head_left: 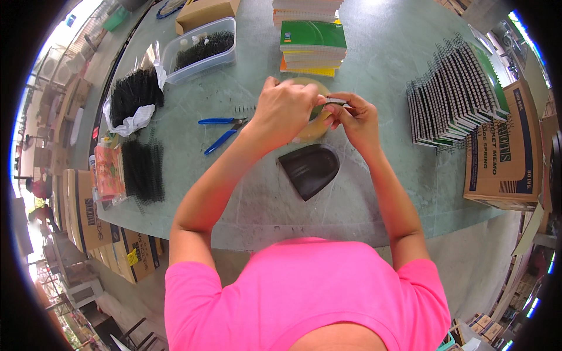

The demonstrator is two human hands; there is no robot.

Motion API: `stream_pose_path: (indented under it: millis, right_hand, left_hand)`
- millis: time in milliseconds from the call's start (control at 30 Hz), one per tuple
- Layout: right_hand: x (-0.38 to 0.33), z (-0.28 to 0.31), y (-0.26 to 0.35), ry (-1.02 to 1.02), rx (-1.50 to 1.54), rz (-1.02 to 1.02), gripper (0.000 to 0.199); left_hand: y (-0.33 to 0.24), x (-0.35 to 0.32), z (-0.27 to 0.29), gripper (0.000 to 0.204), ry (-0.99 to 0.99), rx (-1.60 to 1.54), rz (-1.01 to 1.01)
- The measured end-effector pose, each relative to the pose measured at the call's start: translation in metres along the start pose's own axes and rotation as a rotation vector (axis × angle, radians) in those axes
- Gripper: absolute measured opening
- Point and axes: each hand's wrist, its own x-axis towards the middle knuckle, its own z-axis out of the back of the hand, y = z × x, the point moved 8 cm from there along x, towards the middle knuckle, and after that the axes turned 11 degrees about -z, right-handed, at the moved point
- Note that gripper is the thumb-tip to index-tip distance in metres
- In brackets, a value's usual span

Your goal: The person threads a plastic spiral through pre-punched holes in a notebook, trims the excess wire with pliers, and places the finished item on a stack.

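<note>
Evidently both bare hands are brought close together over the grey-green tabletop (374, 193), just beyond a dark brown, shallow tray with one rounded end (309, 169). The left hand (285, 111), back upward, has its fingers curled in, nearly closed, around a small, thin, dark green and white piece (335, 104), which is mostly hidden by the fingers. The right hand (356, 117) pinches the right end of that same piece between thumb and fingertips, its other fingers bent. What the piece is exactly, I cannot tell. Beneath the hands lies a round, yellowish, disc-like object (310, 133), partly covered.

To the left of the left hand, a short black wire coil (244, 109) lies near a pair of blue-handled cutters (223, 132), whose handles are spread. Beyond the hands stands a stack of small green-covered notebooks (313, 44). At the far left, a clear plastic box (175, 69) holds black coils, with a white plastic bag (133, 121) of more coils nearer. Well to the right, a leaning row of spiral-bound notebooks (453, 96) stands beside a brown cardboard box (506, 152).
</note>
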Motion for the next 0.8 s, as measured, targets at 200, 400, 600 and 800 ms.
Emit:
stream_pose_path:
  millis: [200, 400, 600, 800]
  right_hand:
    - [0.002, -0.001, 0.008, -0.044, -0.051, 0.042, 0.025]
    - [0.009, -0.001, 0.000, -0.027, -0.087, -0.062, 0.023]
    - [0.006, -0.003, 0.004, -0.048, -0.056, 0.002, 0.019]
    - [0.003, -0.007, 0.005, 0.023, 0.009, -0.003, 0.019]
  left_hand:
    - [-0.006, 0.001, 0.007, 0.015, -0.179, 0.121, -0.085]
    - [-0.007, 0.000, 0.014, 0.021, -0.118, 0.213, -0.098]
    - [0.008, -0.006, 0.004, 0.024, -0.042, 0.234, -0.039]
    - [0.000, -0.005, 0.008, 0.026, -0.129, 0.188, -0.043]
